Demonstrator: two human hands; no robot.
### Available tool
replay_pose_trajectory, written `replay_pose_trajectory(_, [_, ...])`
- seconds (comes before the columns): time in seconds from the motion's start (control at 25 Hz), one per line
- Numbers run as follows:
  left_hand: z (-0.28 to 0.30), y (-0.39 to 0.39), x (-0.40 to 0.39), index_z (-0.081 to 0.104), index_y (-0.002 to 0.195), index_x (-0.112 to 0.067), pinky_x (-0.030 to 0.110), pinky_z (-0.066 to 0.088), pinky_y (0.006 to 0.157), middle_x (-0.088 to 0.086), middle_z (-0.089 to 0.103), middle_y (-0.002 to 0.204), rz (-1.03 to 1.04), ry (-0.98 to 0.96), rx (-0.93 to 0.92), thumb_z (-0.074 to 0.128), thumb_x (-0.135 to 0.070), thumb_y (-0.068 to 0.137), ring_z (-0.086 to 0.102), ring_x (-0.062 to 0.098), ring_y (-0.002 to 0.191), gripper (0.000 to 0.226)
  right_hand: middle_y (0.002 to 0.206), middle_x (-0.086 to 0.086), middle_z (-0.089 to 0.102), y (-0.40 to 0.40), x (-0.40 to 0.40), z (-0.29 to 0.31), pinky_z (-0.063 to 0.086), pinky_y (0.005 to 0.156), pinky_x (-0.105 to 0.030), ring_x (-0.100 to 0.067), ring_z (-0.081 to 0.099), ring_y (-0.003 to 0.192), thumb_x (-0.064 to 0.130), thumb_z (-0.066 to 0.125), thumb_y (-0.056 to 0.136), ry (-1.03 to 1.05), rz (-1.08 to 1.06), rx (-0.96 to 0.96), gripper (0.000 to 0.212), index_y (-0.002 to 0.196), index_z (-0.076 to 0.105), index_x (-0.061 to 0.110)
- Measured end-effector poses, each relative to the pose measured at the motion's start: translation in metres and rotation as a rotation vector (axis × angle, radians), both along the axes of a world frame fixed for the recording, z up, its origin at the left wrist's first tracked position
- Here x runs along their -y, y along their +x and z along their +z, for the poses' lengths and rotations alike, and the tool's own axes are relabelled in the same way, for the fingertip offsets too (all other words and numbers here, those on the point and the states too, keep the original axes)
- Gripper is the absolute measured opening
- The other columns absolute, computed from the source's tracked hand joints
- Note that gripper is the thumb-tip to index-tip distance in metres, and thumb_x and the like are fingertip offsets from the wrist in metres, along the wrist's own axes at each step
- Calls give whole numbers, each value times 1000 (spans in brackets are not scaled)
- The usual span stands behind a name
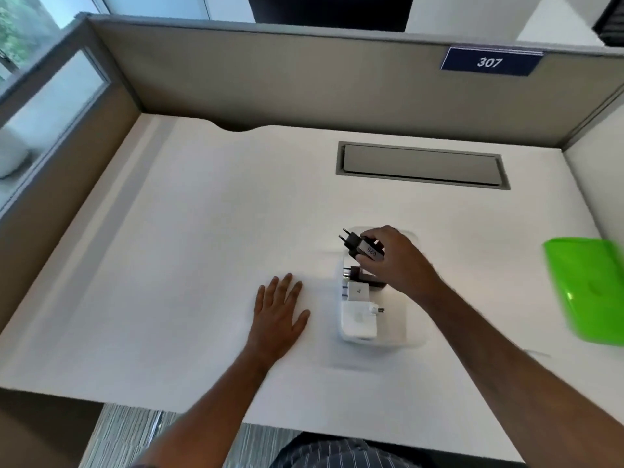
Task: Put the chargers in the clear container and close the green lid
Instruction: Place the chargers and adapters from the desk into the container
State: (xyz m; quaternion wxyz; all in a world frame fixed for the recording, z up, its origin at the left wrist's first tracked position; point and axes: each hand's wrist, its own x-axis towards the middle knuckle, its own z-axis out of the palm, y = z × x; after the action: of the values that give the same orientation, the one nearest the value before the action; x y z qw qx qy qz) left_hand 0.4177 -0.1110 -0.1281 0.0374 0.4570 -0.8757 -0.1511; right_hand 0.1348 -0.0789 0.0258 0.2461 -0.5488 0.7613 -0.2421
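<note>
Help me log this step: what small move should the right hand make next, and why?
Probably lower and release the black charger: the right hand holds it above the far end of the clear container, where other chargers already lie.

The person's two forearms are bare from wrist to elbow, with no sleeve in view on either. Neither the left hand (278, 310) nor the right hand (398, 261) carries a ring, watch or band. Behind the hands, at the lower edge of the view, dark clothing with thin pale vertical stripes (337, 454) covers the body.
</note>
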Motion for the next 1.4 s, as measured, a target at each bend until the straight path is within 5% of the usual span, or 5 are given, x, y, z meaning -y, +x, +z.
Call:
replay_pose_trajectory(0.32, [-3, -37, 13, 31, 158, -24, 55, 12, 127, 3, 23, 170, 63, 2, -2, 35, -55, 100, 18, 32, 157, 66, 126, 5, 57, -39, -2, -24, 47, 83, -35, -19, 51, 118, 32, 65, 91, 132, 123, -241, 43, 132, 54, 24])
replay_pose_trajectory(0.52, [-4, -40, 9, 27, 160, -23, 56, 12, 127, 3, 20, 171, 64, -53, 30, 37, -52, 102, 15, 32, 158, 67, 119, -1, 60, -38, 11, -44, 51, 85, -43, -26, 57, 111, 28, 63, 93, 181, 241, -428, 38, 129, 54, 17])
replay_pose_trajectory(0.76, [-3, -41, 9, 27, 160, -23, 56, 13, 127, 3, 20, 171, 69, -59, 33, 39, -51, 101, 15, 31, 158, 66, 107, -3, 62, -34, 26, -60, 50, 81, -45, -28, 58, 102, 21, 63, 90, 229, 256, -380, 30, 119, 54, 16])
replay_pose_trajectory(1.0, [-3, -41, 9, 29, 160, -23, 57, 14, 126, 2, 20, 171, 71, -58, 30, 40, -51, 101, 15, 30, 158, 66, 120, -2, 64, -39, 29, -67, 51, 86, -43, -26, 59, 112, 12, 49, 95, 298, 200, -238, 35, 128, 57, 21])
replay_pose_trajectory(1.4, [-4, -42, 10, 30, 159, -22, 57, 14, 126, 4, 22, 170, 75, -52, 48, 38, -52, 100, 17, 32, 158, 66, 106, 8, 60, -47, -23, -30, 45, 84, -27, -11, 52, 100, 18, 63, 92, -186, 28, -154, 21, 112, 61, 23])
